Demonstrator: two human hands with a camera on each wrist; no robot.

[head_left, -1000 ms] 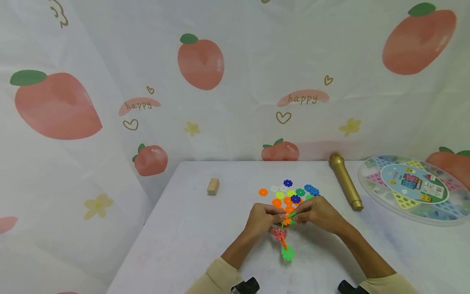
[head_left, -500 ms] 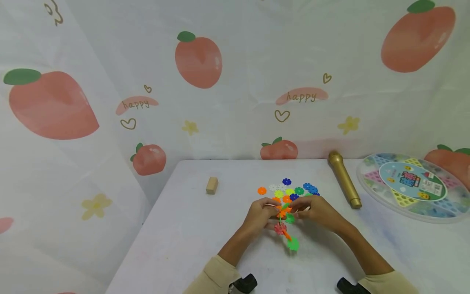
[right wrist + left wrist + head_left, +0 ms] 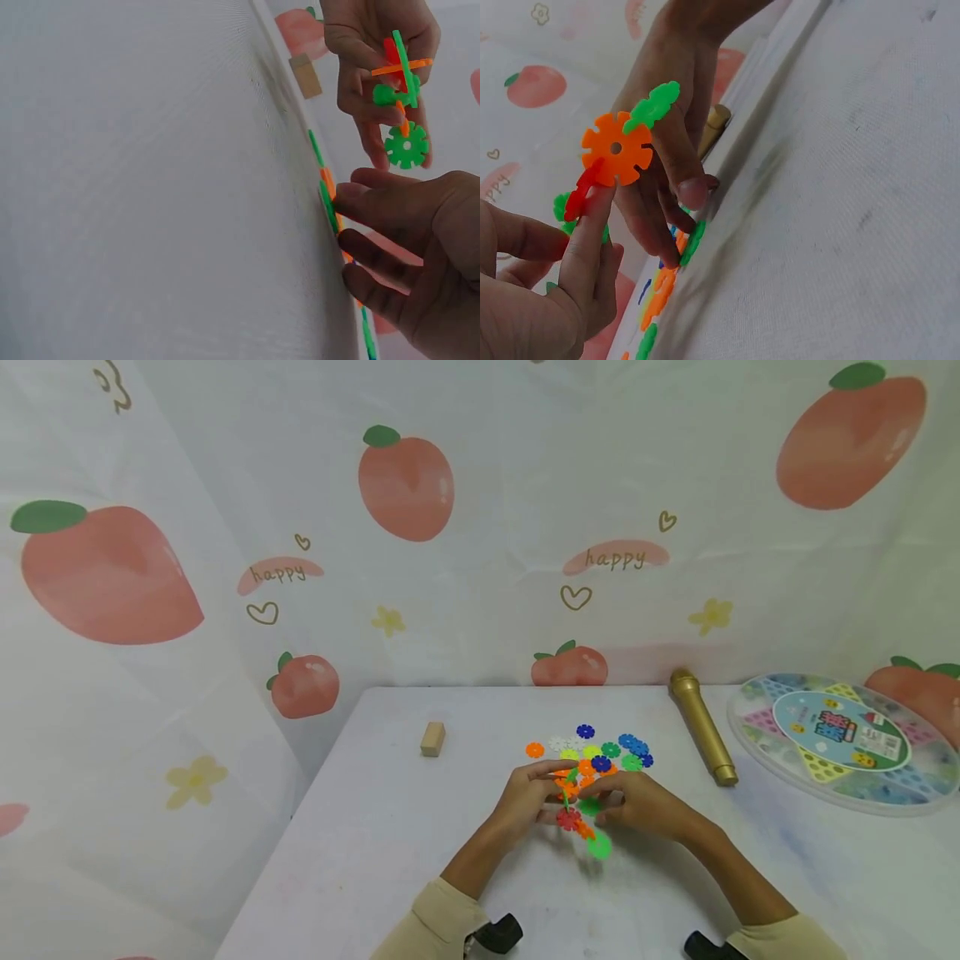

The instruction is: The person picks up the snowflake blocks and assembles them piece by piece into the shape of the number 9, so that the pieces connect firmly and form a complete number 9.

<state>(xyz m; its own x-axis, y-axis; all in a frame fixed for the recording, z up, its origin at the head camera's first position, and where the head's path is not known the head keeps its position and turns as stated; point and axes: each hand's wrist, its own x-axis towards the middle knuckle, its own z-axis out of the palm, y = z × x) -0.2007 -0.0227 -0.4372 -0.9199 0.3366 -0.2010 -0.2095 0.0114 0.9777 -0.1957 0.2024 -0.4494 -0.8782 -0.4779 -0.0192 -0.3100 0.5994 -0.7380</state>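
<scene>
My left hand (image 3: 522, 800) holds a joined chain of notched plastic snowflake discs above the table. A red disc (image 3: 567, 819), an orange disc (image 3: 600, 161) and a light green disc (image 3: 599, 845) belong to this chain. In the right wrist view, a green disc (image 3: 406, 150) hangs at its lower end. My right hand (image 3: 648, 803) is lowered at the near side of the loose discs, fingers spread and slightly bent. Its fingertips are at a flat green disc (image 3: 693, 244) on the table; whether they touch it I cannot tell.
Several loose discs lie beyond the hands, among them a dark blue disc (image 3: 585, 732) and an orange disc (image 3: 535, 749). A wooden block (image 3: 432, 739) stands at left. At right are a gold microphone-shaped object (image 3: 703, 727) and a round, clear-lidded case (image 3: 840, 735).
My right hand has let go of the chain and moved down to the loose discs. My left hand keeps the chain, which has turned, its light green end swinging up and slightly right.
</scene>
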